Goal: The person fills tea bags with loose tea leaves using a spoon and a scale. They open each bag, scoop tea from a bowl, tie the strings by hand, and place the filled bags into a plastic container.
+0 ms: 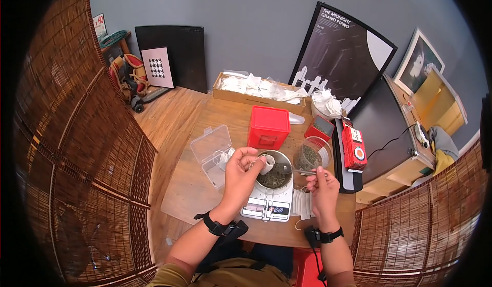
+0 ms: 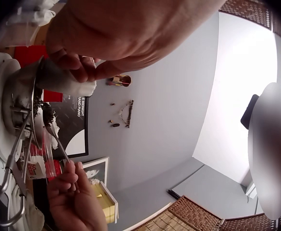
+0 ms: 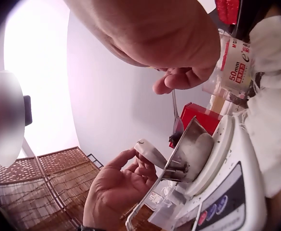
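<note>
My left hand point(image 1: 240, 178) pinches a small white cloth tea bag point(image 1: 267, 165) at the left rim of a metal pot point(image 3: 194, 156). In my right hand point(image 1: 325, 190) is a metal spoon point(image 3: 174, 107), held by its handle; its bowl carries dark dried leaves over the pot, as the left wrist view shows. More dried leaves point(image 1: 273, 179) cover the pot's bottom. The pot stands on a white kitchen scale point(image 1: 286, 199), its wire handle hanging toward the front. Part of the bag is hidden behind my left fingers in the head view.
Right of the pot stands a clear tub point(image 1: 307, 158) of dried leaves, with a row of white bags point(image 1: 302, 203) nearer me. A red canister point(image 1: 269, 125) stands behind; an open clear plastic box point(image 1: 211, 173) lies left. A cardboard box point(image 1: 241, 98) of white bags lines the back.
</note>
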Motion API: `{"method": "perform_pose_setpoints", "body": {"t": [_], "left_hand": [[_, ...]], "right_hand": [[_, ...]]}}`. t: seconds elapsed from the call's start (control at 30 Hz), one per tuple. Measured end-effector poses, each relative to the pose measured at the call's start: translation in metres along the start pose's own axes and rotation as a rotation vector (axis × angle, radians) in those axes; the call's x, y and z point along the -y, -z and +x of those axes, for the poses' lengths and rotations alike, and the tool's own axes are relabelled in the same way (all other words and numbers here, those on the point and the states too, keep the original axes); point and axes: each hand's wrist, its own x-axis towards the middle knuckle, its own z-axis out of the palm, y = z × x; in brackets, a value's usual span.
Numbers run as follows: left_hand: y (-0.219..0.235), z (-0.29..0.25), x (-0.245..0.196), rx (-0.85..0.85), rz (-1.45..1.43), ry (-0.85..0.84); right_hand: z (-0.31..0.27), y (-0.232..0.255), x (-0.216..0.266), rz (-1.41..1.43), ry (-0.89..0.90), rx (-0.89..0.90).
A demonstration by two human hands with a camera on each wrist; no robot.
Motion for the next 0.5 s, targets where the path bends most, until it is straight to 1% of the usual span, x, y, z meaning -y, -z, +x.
{"method": "perform_pose_setpoints", "body": {"t": [0.03,0.1,0.3,0.43,0.5], "left_hand": [[0.000,0.000,0.001,0.004,-0.005,0.000],[0.001,0.001,0.002,0.008,-0.010,-0.001],[0.000,0.002,0.004,0.032,-0.013,0.024],[-0.002,0.003,0.006,0.019,-0.017,0.050],[-0.002,0.003,0.005,0.020,-0.020,0.059]], "right_hand": [[0.000,0.000,0.002,0.000,0.000,0.000],[-0.001,-0.001,0.008,0.091,-0.002,0.005],[-0.008,-0.016,0.031,0.148,0.045,0.031],[-0.011,-0.026,0.039,0.133,0.081,0.050],[-0.014,-0.029,0.039,0.065,0.124,0.068]]}}
